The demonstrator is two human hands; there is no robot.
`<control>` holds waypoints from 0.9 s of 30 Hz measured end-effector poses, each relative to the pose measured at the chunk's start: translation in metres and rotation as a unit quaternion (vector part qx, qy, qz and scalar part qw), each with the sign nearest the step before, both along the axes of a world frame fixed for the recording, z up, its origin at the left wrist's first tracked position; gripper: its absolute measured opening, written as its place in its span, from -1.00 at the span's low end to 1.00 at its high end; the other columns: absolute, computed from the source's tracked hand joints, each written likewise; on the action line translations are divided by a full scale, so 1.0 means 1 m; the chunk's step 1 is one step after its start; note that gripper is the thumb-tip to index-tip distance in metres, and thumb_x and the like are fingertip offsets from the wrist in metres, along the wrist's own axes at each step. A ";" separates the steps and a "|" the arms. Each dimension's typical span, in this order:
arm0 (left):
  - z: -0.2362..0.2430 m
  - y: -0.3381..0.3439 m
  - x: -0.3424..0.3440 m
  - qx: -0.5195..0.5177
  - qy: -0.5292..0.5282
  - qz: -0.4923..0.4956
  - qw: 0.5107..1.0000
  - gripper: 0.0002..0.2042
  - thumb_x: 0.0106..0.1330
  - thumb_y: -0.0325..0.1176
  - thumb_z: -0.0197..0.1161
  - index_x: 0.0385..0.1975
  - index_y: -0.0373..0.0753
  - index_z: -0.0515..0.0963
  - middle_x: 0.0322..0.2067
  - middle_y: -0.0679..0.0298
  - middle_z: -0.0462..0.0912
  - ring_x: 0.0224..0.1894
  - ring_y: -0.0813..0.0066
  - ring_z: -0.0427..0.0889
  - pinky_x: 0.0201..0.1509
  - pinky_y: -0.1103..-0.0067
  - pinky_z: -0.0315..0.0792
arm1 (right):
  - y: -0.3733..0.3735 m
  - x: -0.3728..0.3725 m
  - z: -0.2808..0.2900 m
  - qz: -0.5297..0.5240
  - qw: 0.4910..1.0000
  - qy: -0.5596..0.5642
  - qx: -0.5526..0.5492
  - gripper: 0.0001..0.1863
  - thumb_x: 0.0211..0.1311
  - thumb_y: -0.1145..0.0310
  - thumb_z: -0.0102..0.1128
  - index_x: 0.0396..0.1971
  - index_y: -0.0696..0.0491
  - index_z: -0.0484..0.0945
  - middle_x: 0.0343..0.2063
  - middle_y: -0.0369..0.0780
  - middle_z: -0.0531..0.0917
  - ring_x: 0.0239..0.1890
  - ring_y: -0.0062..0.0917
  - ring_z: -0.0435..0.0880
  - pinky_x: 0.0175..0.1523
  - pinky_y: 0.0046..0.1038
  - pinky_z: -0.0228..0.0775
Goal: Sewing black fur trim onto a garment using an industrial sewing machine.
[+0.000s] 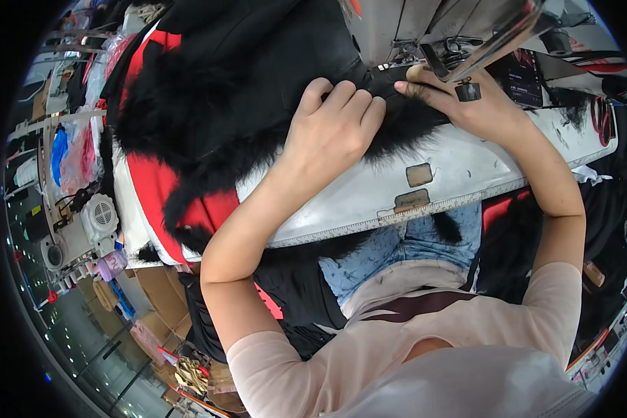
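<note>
Black fabric (272,76) with black fluffy trim (397,132) along its near edge lies over the white sewing table. My left hand (334,129) is closed on the fabric just left of the needle area, its fingers curled under. To the right, my right hand (474,104) pinches the fabric edge between thumb and forefinger, close to the presser foot. The sewing machine head (425,31) stands over the fingertips and partly hides that hand. Where the needle meets the cloth is too small to make out.
Red fabric (153,188) hangs at the table's left end. A measuring tape strip (397,219) runs along the front edge. On the right are a dark phone-like screen (519,76) and red-handled scissors (602,122). A white fan-like device (99,214) stands at the left.
</note>
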State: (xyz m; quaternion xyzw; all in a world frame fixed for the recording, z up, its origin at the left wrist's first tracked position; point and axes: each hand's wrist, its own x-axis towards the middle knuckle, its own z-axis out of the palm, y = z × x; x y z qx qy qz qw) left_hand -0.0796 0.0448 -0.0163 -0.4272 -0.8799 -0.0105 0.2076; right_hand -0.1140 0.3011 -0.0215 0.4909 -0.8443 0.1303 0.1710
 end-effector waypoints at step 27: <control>-0.004 -0.006 -0.010 -0.005 0.062 -0.002 0.998 -0.70 0.14 -0.40 0.24 -0.10 -0.25 0.66 -0.31 0.34 0.55 -0.26 0.49 0.51 0.01 0.50 0.33 | -0.010 0.011 0.001 -0.113 0.991 0.045 0.056 -0.54 0.09 0.51 0.20 0.07 0.06 0.64 -0.07 -0.22 0.71 -0.05 -0.33 0.70 -0.02 -0.36 0.55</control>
